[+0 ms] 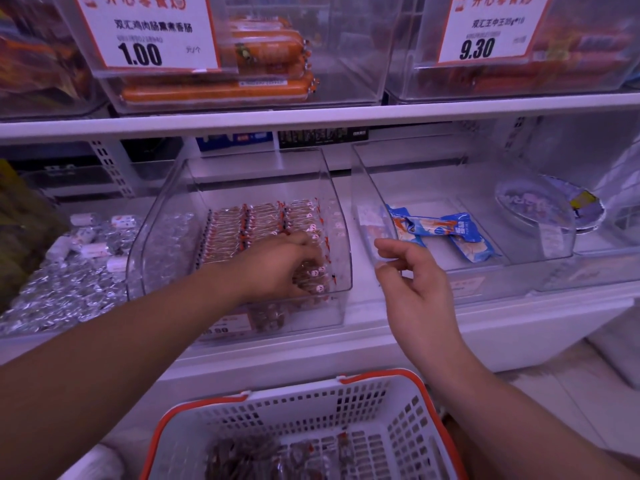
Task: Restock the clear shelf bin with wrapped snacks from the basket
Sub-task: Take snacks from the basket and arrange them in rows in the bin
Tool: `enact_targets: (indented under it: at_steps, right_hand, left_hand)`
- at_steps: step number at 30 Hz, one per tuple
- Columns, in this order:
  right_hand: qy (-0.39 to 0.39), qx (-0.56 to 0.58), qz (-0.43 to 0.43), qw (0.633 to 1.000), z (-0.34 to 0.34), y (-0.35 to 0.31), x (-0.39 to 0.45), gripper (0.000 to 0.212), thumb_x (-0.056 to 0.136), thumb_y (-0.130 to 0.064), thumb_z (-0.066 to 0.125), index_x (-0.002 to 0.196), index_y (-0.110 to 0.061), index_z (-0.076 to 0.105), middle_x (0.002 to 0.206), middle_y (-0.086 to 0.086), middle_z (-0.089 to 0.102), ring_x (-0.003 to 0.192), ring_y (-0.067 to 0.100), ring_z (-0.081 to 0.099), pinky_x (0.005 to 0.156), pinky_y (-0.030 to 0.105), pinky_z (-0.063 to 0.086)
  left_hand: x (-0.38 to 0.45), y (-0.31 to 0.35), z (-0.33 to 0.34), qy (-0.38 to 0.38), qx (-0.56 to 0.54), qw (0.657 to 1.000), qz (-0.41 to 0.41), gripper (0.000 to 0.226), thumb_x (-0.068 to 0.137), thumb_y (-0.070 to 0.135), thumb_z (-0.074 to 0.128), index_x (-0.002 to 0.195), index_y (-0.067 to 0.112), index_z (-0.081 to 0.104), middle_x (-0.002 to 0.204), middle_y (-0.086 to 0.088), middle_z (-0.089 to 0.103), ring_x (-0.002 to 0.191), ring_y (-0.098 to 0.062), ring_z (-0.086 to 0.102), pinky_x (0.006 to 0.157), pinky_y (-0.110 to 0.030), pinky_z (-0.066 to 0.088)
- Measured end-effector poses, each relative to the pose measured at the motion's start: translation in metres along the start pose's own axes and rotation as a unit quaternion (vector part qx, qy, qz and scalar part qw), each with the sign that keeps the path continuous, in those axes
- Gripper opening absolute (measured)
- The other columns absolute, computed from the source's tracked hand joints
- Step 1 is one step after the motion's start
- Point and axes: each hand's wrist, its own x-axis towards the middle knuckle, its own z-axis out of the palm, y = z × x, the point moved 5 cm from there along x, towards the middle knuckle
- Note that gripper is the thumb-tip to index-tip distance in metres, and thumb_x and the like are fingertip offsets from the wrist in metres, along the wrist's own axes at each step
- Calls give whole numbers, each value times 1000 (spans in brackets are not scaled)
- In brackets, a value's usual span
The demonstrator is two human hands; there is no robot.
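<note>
We see the shelf (311, 114), the clear bin (341, 271) on it holding rows of wrapped snacks (242, 226), basket (398, 420) below. Left hand (280, 265) fingers clamped on snacks inside; right hand (415, 278) loosely curled, holding nothing.

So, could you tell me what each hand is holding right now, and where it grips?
The left hand grips wrapped snacks from above inside the clear bin; the exact grip point is hidden. The right hand holds nothing.
</note>
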Motion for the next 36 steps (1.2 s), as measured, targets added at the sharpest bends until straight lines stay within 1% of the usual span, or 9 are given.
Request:
enact_targets:
  at_steps: [13, 19, 21, 25, 27, 29, 31, 33, 36]
  right_hand:
    - [-25, -12, -32, 999, 13, 8, -17, 33, 93, -3, 56, 105, -33, 63, 106, 5, 62, 87, 0, 60, 74, 6, 42]
    - [-20, -3, -48, 999, 13, 12, -18, 31, 93, -3, 56, 105, -31, 65, 106, 1, 65, 89, 0, 61, 75, 5, 42]
    - [-15, -1, -54, 998, 11, 18, -22, 31, 91, -7, 56, 101, -35, 66, 101, -2, 67, 87, 0, 62, 74, 5, 43]
    - [-58, -51, 3, 997, 6, 72, -40, 24, 85, -16, 54, 90, -35, 68, 80, -6, 71, 74, 13, 66, 68, 21, 51]
    - [-124, -156, 53, 978, 4, 125, -62, 23, 88, -12, 56, 93, -29, 70, 75, -7, 72, 70, 13, 68, 69, 29, 56]
    - [-250, -306, 95, 914, 4, 187, -97, 24, 89, -10, 57, 105, -21, 72, 80, -11, 74, 77, 5, 70, 75, 23, 56]
    - [-430, -442, 198, 762, 1, 254, -150, 35, 93, -22, 56, 126, -15, 61, 115, 5, 70, 107, 21, 65, 93, 26, 48]
    - [-530, -520, 251, 621, -7, 303, -196, 51, 91, -34, 56, 138, -15, 48, 134, 14, 54, 121, 30, 55, 98, 35, 44]
    - [-581, -524, 160, 601, 19, 338, -223, 60, 95, -41, 50, 147, -15, 37, 138, 16, 48, 121, 35, 50, 97, 41, 44]
  left_hand:
    - [5, -6, 3, 6, -9, 1000, -8, 59, 69, 42, 85, 122, 28, 64, 117, 2, 57, 106, -22, 57, 90, -37, 49]
    - [-6, -3, -19, 13, -121, 992, -44, 57, 73, 54, 79, 122, 27, 66, 119, 6, 60, 109, -14, 57, 97, -33, 47]
    - [-20, 3, -34, 77, -178, 979, -61, 45, 81, 52, 73, 118, 28, 67, 114, 11, 61, 108, -9, 58, 97, -30, 47]
    - [-91, 39, -33, 346, -144, 927, -14, 18, 95, 33, 59, 99, 20, 70, 97, 6, 66, 92, -11, 60, 84, -32, 47]
    - [-128, 66, 13, 374, -118, 918, 54, 15, 96, 24, 56, 92, 16, 68, 93, 4, 63, 88, -17, 58, 81, -33, 42]
    - [-153, 86, 89, 246, -77, 959, 113, 17, 95, 27, 54, 91, 17, 66, 89, 2, 62, 87, -21, 56, 80, -33, 41]
    - [-171, 90, 181, 33, -12, 993, 116, 21, 94, 36, 53, 94, 21, 68, 88, 1, 64, 84, -24, 60, 79, -36, 46]
    - [-189, 70, 259, -146, 4, 989, 18, 32, 90, 46, 51, 110, 26, 66, 106, -3, 66, 93, -26, 65, 86, -37, 48]
    - [-214, 39, 336, -276, -42, 948, -151, 60, 90, 51, 49, 144, 27, 41, 147, -7, 44, 121, -32, 54, 104, -41, 41]
